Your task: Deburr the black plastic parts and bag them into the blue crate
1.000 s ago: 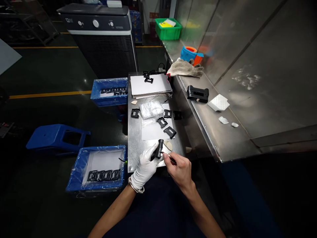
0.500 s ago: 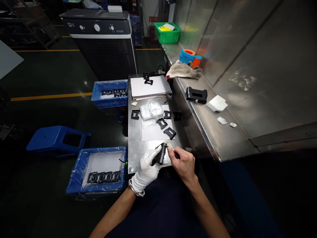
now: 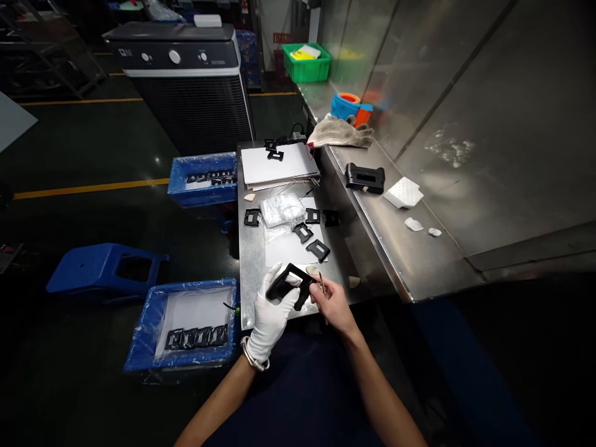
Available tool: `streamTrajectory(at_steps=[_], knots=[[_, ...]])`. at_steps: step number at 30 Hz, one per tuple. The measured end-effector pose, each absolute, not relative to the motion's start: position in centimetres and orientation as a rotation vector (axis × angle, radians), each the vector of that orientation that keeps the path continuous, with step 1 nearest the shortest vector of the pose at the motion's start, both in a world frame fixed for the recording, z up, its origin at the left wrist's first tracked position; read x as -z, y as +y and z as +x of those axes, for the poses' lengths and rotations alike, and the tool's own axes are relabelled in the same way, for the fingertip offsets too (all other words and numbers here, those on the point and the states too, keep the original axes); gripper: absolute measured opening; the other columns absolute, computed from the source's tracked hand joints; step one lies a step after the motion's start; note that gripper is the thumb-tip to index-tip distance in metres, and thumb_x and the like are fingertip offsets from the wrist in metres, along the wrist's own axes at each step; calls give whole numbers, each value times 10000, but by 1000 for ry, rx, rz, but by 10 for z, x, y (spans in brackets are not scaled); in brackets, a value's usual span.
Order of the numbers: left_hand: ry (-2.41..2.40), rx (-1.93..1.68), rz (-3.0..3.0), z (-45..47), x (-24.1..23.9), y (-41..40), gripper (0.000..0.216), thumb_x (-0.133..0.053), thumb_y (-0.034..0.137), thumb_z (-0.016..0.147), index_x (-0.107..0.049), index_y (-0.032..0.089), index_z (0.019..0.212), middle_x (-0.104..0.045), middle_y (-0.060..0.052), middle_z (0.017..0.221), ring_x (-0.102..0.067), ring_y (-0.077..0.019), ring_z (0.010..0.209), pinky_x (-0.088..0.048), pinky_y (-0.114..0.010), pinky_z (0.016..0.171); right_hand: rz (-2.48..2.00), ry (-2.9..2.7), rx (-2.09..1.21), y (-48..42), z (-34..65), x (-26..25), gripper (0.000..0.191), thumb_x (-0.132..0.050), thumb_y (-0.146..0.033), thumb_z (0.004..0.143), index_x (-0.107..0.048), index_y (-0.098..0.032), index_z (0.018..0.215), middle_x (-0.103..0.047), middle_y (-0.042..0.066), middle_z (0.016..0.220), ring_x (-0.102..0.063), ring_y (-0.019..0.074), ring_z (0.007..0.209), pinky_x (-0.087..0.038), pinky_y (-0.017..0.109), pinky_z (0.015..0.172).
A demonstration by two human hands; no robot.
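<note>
My left hand (image 3: pixel 272 315), in a white glove, grips a black plastic frame (image 3: pixel 289 284) with a rectangular opening, held tilted above the steel table's front edge. My bare right hand (image 3: pixel 333 305) pinches a thin pointed metal tool (image 3: pixel 321 285), its tip close to the frame's right end. Beyond the hands, several similar black frames (image 3: pixel 318 250) lie on a white sheet (image 3: pixel 284 251) on the steel table (image 3: pixel 251 273). A bag of clear plastic (image 3: pixel 282 210) lies next to them.
Blue plastic-lined crates (image 3: pixel 181 347) holding black frames stand left of the table, with a blue stool (image 3: pixel 107 272) beyond. A stack of white sheets (image 3: pixel 277 164) lies at the table's far end. A steel counter (image 3: pixel 419 248) to the right holds a black casing (image 3: pixel 365 179) and a work glove (image 3: pixel 339 133).
The black frame has turned from an end-on upright pose to a tilted one that shows its opening. My right hand has shifted left, and the tool now stands nearly upright.
</note>
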State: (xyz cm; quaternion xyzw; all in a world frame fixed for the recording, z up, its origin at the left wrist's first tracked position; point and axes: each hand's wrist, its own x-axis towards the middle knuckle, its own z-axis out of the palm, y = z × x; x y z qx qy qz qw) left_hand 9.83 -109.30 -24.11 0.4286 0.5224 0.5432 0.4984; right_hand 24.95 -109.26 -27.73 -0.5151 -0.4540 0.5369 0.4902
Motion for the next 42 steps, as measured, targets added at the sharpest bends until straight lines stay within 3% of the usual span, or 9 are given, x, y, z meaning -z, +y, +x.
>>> streamTrajectory(at_steps=[3,8,11,14,19,24,30,42], knots=[[1193,-1257,907,98,243,-1087,646,-819,277,776,-556,257,1366,-741,-70,1163,-723,-228,1064,-571,-398,1004,-1211,-1038,-1341,-1094,239,280,372,-634,-523,890,-608,-174,763,-478,-32,609,-392,100,540,-327,242,513],[1282,-1096,1116,80,252,-1073,619,-794,340,801,-564,238,1367,-620,-100,1397,-588,-250,1302,-472,-396,1125,-1398,-1220,-1114,-1091,253,275,341,-642,-427,903,-598,-173,680,-451,-45,574,-383,96,545,-303,244,526],[1236,-888,1318,71,248,-1067,458,-690,418,884,-632,196,1280,-687,-120,1281,-656,-259,1191,-526,-419,1050,-1390,-1471,-1014,-1092,267,269,212,-650,-325,903,-691,-177,757,-598,-22,623,-500,108,563,-362,238,560],[1109,-636,1478,70,238,-1065,327,-533,440,976,-722,206,1103,-752,-104,1089,-712,-251,1016,-575,-416,949,-1301,-1635,-973,-1094,273,266,135,-634,-250,918,-758,-212,957,-747,18,825,-654,142,690,-451,237,649],[1005,-499,1484,77,234,-1069,276,-549,378,979,-683,205,1148,-738,-68,986,-706,-221,929,-592,-374,860,-1310,-1754,-930,-1095,275,265,168,-606,-225,942,-763,-232,1004,-756,35,859,-683,164,756,-489,259,703],[1097,-670,1497,76,251,-1070,269,-648,314,916,-672,206,1161,-725,-86,1104,-699,-256,990,-588,-385,888,-1302,-1587,-1015,-1097,280,253,261,-632,-312,934,-677,-196,1164,-723,42,933,-652,159,775,-492,253,700],[1164,-933,1322,82,261,-1072,318,-720,311,859,-648,204,1150,-715,-109,1123,-696,-255,1018,-597,-400,886,-1452,-1476,-849,-1110,270,246,387,-429,-403,1040,-648,-192,801,-609,5,673,-531,126,603,-387,253,612],[1286,-1106,1353,92,263,-1076,307,-759,299,815,-654,218,1092,-735,-98,1078,-715,-232,1027,-598,-403,931,-1669,-1484,-636,-1114,245,252,466,-498,-509,996,-638,-209,669,-606,-3,556,-495,109,496,-318,260,560]])
